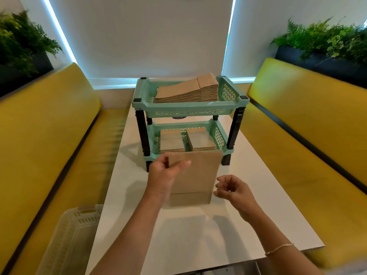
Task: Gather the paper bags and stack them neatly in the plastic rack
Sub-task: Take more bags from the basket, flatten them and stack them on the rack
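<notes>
While the left hand (168,167) pinches the top corner of a paper bag (195,175) at the frame's centre, keeping it flat for stacking, the right hand (231,188) hovers beside it, loosely curled, probably holding nothing. Just above waits the plastic rack (188,109), bags on both tiers.

Left hand (168,167) pinches paper bag (195,175) before green rack (188,108); right hand (232,188) loosely curled beside.

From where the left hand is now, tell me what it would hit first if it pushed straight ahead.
Probably the front rim of the lower tray of the green rack. The left hand pinches the paper bag near its top left corner, just short of that rim, though depth is hard to judge.
</notes>
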Action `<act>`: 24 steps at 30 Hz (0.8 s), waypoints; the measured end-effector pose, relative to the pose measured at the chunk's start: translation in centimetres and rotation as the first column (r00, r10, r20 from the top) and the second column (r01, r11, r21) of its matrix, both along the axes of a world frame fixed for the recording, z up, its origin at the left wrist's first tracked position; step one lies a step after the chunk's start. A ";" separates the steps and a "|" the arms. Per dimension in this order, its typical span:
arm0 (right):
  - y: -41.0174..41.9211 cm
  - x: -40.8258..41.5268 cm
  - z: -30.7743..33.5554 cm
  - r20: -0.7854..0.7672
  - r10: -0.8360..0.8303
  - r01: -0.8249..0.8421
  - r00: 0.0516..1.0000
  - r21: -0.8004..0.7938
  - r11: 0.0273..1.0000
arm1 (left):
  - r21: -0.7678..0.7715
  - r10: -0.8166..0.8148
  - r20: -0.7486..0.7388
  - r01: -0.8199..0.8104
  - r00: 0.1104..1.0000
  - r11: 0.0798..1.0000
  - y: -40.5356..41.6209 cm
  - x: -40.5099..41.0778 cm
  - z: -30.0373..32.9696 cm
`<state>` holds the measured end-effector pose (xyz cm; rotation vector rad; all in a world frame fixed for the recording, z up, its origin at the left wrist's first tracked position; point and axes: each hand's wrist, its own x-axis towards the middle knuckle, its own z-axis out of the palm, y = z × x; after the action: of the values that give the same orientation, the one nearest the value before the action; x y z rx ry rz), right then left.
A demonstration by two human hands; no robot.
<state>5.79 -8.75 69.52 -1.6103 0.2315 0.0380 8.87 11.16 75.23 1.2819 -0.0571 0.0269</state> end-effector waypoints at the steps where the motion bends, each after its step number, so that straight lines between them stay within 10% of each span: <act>1: 0.5 0.0 -0.4 -0.002 0.032 -0.032 0.999 -0.047 0.998 | 0.010 -0.020 -0.005 0.020 1.000 1.000 -0.5 -0.3 -0.4; 8: 2.6 -0.2 -3.8 -0.106 0.063 -0.094 0.992 -0.317 0.944 | 0.138 -0.055 -0.182 0.080 0.982 0.987 -1.0 -1.3 -4.5; 18: 2.9 1.3 -1.8 -0.002 0.062 -0.061 0.998 -0.114 0.992 | 0.082 -0.061 -0.133 0.072 0.989 0.994 -1.1 -0.7 -2.6; 24: 3.5 0.0 -4.8 -0.131 -0.003 -0.026 0.991 -0.219 0.975 | 0.390 -0.144 -0.310 0.263 0.940 0.882 -0.1 -1.9 -6.8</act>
<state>5.74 -5.21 64.76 -1.8323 0.3371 0.1310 6.98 11.07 68.39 1.7032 0.0414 -0.3659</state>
